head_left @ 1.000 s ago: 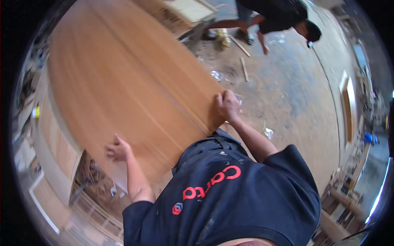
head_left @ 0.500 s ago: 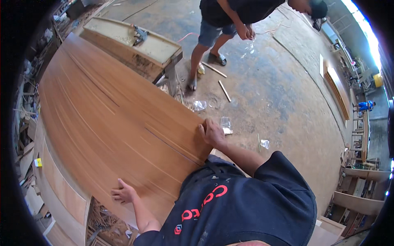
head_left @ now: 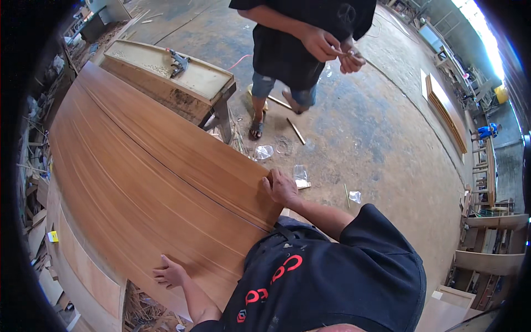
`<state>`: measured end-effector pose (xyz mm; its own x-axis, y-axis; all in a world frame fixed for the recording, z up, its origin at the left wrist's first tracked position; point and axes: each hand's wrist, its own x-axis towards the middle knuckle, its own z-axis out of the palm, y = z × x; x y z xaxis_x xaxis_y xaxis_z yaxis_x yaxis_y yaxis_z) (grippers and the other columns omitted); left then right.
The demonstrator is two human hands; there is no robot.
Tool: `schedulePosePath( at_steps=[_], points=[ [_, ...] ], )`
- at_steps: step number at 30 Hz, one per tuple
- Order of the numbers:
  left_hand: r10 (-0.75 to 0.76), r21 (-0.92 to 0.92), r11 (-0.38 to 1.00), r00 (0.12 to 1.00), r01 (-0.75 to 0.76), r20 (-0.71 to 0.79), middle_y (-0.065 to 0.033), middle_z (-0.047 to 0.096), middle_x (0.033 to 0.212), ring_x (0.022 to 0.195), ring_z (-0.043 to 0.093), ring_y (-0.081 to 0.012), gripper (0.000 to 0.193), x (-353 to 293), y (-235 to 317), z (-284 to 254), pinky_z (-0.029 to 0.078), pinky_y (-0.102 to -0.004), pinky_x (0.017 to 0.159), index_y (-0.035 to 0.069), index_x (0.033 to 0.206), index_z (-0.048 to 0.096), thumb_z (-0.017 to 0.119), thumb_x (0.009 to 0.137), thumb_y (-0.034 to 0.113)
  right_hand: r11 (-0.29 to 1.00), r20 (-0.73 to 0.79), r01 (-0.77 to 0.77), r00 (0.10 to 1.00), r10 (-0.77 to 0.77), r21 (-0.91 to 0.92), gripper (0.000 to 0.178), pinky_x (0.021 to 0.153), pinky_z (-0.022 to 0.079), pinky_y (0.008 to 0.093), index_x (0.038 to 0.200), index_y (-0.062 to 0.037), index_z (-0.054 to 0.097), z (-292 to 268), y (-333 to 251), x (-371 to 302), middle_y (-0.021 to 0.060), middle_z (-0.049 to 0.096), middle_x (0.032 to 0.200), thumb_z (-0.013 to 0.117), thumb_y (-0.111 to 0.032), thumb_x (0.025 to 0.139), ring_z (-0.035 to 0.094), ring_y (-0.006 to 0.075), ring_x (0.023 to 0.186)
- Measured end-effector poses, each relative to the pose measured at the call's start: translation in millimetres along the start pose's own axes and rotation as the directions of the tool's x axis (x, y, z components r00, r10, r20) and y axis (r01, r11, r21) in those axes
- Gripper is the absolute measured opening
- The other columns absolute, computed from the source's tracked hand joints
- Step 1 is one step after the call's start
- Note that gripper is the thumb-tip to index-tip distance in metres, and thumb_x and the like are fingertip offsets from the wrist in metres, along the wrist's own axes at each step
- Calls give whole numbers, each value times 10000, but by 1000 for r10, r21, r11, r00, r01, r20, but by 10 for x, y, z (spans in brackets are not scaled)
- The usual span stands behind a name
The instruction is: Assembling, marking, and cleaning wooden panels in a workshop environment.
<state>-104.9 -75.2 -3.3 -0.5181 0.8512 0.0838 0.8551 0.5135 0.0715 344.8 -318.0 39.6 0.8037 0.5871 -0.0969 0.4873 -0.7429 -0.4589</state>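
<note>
– Brown wood grain covers one large panel (head_left: 160, 182). Where does it lie?

– Slantwise before the person, near end by the waist, far end off to the upper left. One dark line runs along it. Just beyond its right side stands one workbench (head_left: 221, 91), with one tool (head_left: 177, 64) on its top.

– And on the floor (head_left: 381, 166)?

– Near the panel I count three pieces of clear plastic (head_left: 264, 152). Two wooden strips (head_left: 296, 131) lie by the feet of one co-worker (head_left: 290, 55); one thin stick (head_left: 347, 195) is nearer the person. One more figure (head_left: 487, 131), in blue, is far off to the right.

– How are the person's two hands set?

– The left hand (head_left: 170, 275) is over the panel near its left edge, thumb up, fingers spread; I cannot tell whether it touches. The right hand (head_left: 283, 188) is on the right edge near the close corner, knuckles up, fingers bent and near one another. Whether they pinch the edge, I cannot tell.

– The co-worker's hands?

– Two, held close together before the body, fingertips pinching something too small to make out.

– Any writing?

– Red lettering (head_left: 293, 262) crosses the person's dark shirt (head_left: 343, 271), with one small emblem (head_left: 241, 316) beside it. One pale round mark (head_left: 347, 14) sits on the co-worker's black top.
</note>
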Motion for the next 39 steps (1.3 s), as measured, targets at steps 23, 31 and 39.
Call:
schedulePosePath(
  at_steps=[23,31,39],
  points=[
    [4,-34,999,1000,-3,25,-240,486,1392,1270,465,-447,928,0,0,-2,340,-618,1066,44,1452,456,421,927,809,998,-97,51,994,-54,-40,364,742,522,564,1103,-70,548,217,103,17,214,665,1050,571,-415,992,669,460,858],
    [6,-17,1000,989,-4,146,-250,400,1566,1431,354,-446,958,92,-3,41,277,-628,1126,30,1497,430,452,921,795,981,-80,169,981,-177,-97,362,687,524,561,1105,-65,574,247,53,9,195,678,994,570,-412,998,666,463,791],
    [-6,-102,995,999,9,31,-266,257,1636,1478,284,-462,957,24,19,43,196,-654,1180,47,1513,389,496,910,782,990,-29,131,991,-133,-56,398,774,522,565,1181,-57,567,317,68,32,213,691,1089,532,-421,1025,673,471,892]
  ],
)
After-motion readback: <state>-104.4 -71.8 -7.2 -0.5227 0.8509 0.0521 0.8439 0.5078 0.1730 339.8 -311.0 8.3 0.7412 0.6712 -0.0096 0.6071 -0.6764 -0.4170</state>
